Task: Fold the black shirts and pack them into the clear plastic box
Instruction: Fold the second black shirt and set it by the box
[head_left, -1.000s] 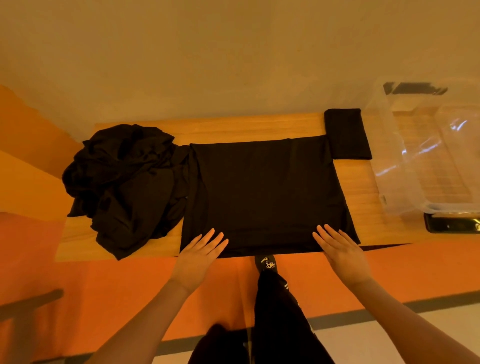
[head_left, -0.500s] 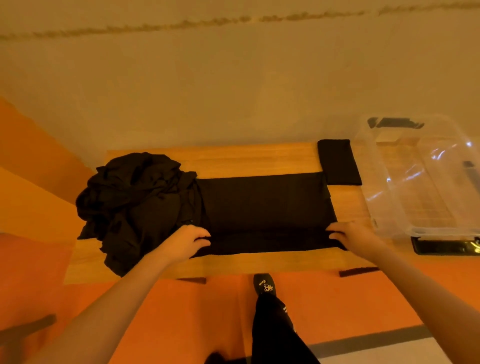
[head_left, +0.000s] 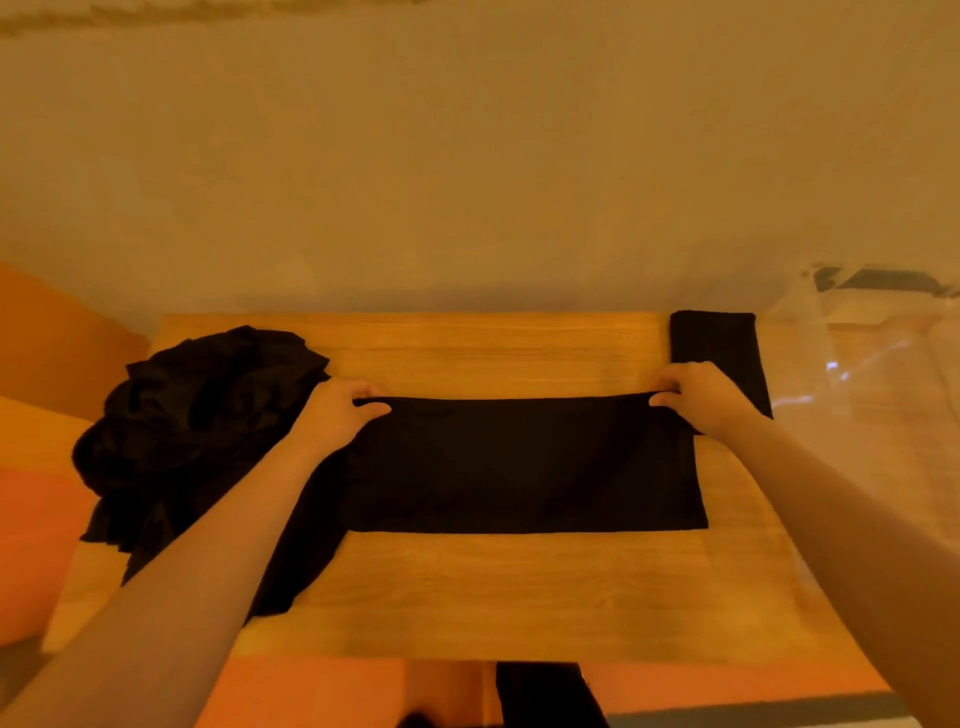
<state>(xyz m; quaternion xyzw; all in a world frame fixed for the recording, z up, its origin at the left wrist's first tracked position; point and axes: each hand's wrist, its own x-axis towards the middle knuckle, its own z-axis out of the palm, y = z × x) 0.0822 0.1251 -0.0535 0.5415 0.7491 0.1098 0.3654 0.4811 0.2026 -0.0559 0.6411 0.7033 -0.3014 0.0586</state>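
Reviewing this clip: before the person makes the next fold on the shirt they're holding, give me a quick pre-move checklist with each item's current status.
1. Left hand pinches the far left corner of the flat shirt: ok.
2. Right hand pinches the far right corner: ok.
3. Far edge taut and straight between the hands: ok.
4. Near edge lies straight on the table: ok.
5. Left end clear of the unfolded pile: not ok, they overlap.
6. Clear plastic box has room: cannot tell, mostly out of frame.
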